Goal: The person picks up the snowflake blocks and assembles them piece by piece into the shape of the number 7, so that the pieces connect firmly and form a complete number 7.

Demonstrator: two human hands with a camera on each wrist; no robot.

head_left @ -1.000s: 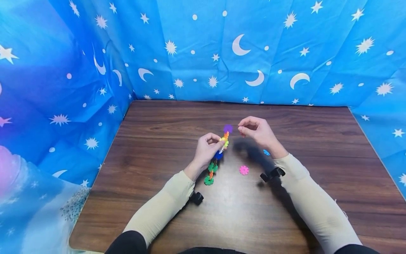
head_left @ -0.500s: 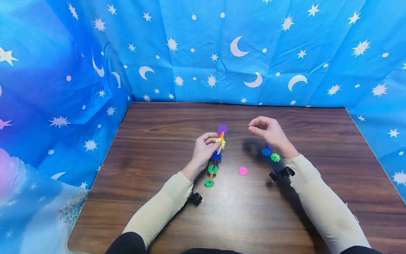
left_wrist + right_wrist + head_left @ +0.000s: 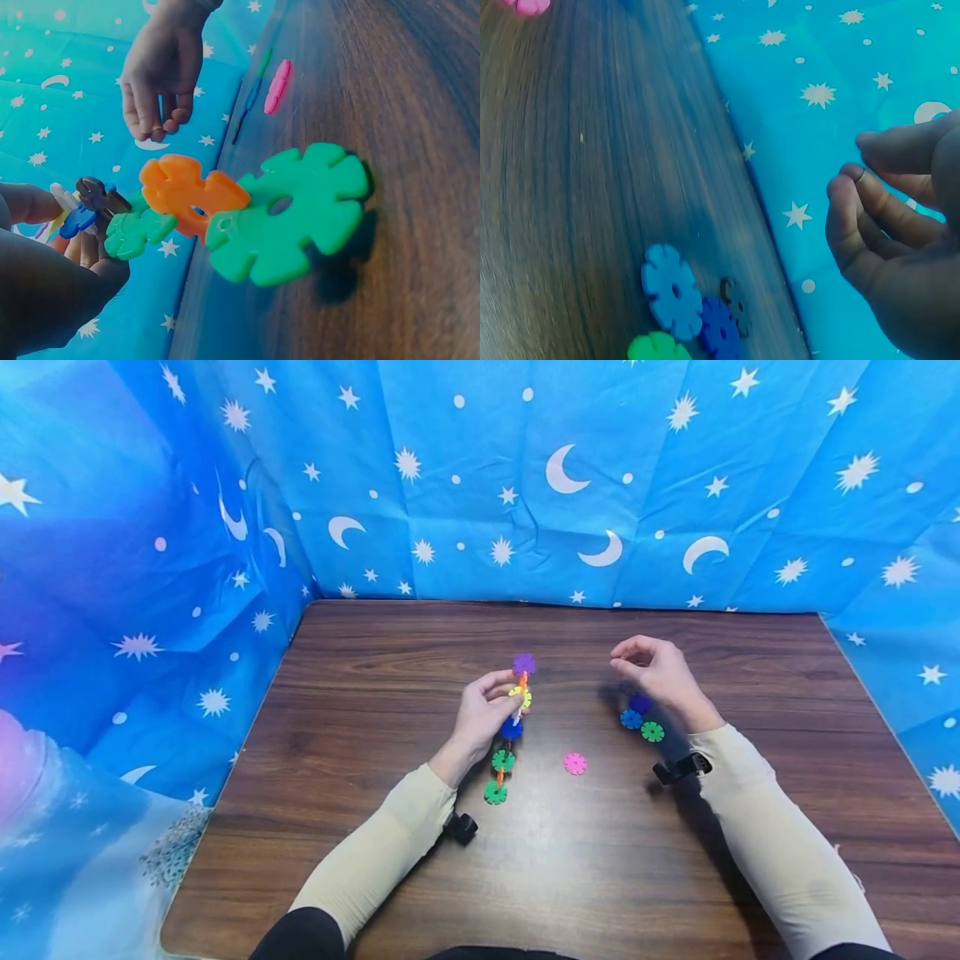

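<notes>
Hovering near discs [image 3: 632, 718] — right grip [image 3: 663, 672] half-curled

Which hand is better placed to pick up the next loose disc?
Probably the right hand: it holds nothing visible and hovers near the loose green disc, while the left hand grips the disc chain.

The table [image 3: 390, 639] has a dark brown wood-grain top with a rounded near-left corner and a glossy highlight toward the near edge. A creased blue rear cloth [image 3: 480, 435] hangs just behind the far edge. Its print comprises white crescent moons [image 3: 556, 473], starbursts [image 3: 407, 464] and dots [image 3: 459, 401]. A left cloth [image 3: 82, 577] shades from blue to purple; its lower area carries a pink rounded patch [image 3: 17, 768] and a tree-like print [image 3: 176, 843].
</notes>
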